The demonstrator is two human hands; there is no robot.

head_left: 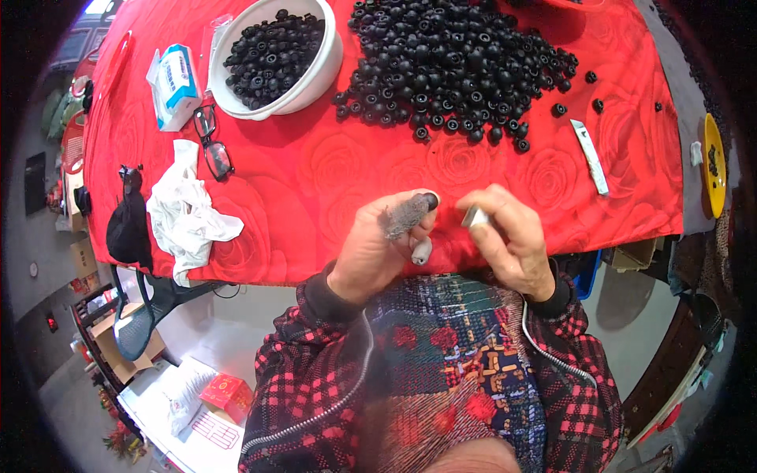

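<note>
My left hand (377, 244) is closed around a small black round part (430, 201), pinched near the thumb. A grey, worn wrap (407, 217) covers the thumb, and a whitish wrap (422, 252) sits on a lower finger. Just to the right, my right hand (516, 240) grips a small flat silvery metal piece (475, 217) between thumb and fingers. The piece is apart from the black part. Beyond both hands lies a large heap of black round parts (449, 71), many with a hole in the end.
A red rose-patterned cloth (339, 169) covers the table. At the far left stands a white bowl (335, 55) of black parts, near a blue-and-white packet (177, 83), eyeglasses (213, 146) and white cloth (185, 209). To the right are a whitish strip (590, 158) and yellow plate (714, 193).
</note>
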